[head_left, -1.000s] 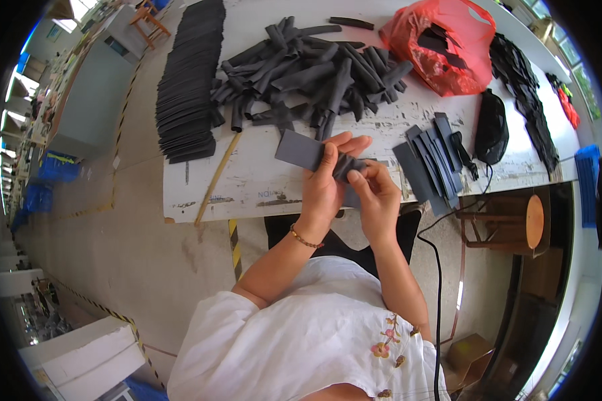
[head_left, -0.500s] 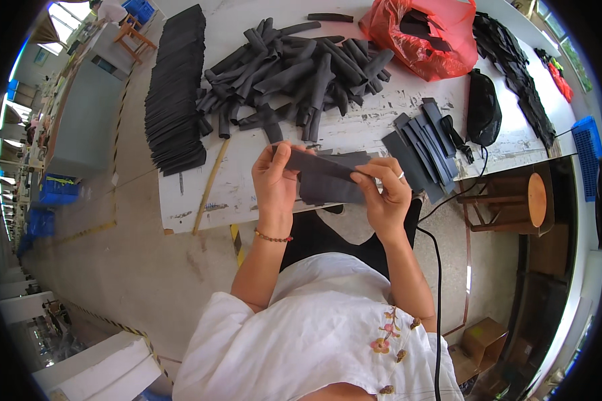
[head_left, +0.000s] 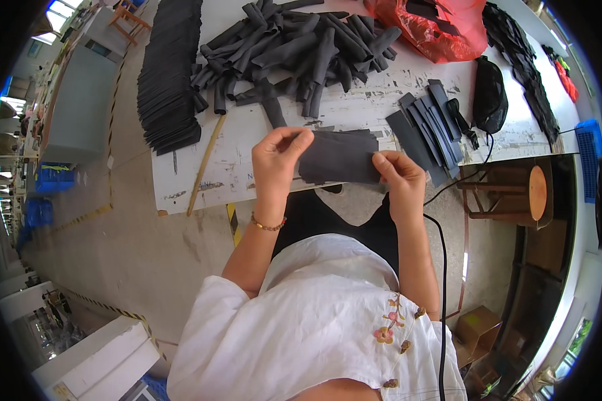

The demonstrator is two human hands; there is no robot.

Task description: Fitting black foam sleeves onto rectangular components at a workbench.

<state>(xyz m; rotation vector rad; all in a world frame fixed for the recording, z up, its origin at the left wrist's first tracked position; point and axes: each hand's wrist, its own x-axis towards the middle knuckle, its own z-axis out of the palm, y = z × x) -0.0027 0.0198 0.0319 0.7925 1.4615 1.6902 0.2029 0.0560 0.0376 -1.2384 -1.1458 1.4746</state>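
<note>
Dark grey fabric pieces (head_left: 338,157), rectangular and layered with uneven edges, are at the front edge of the table between my hands. My left hand (head_left: 278,164) is closed, thumb against bent fingers, at their upper left corner; it seems to pinch a piece there. At the right edge, my right hand (head_left: 403,175) grips the fabric between thumb and fingers. Its lower fingers are partly hidden. How many layers each hand holds cannot be seen. Just beyond lies a heap of rolled dark fabric tubes (head_left: 291,50).
A long stack of dark strips (head_left: 170,80) lines the left of the white table (head_left: 241,157), near a thin wooden stick (head_left: 206,164). Fanned dark strips (head_left: 425,127), a black pouch (head_left: 489,100), a cable (head_left: 441,267) and a red plastic bag (head_left: 441,33) are to the right. A stool (head_left: 536,192) stands beside the table.
The narrow folded strip held across my hands no longer shows; the fabric between them looks flat. My hands are farther apart, the right one lower on the edge. The view has shifted slightly.
</note>
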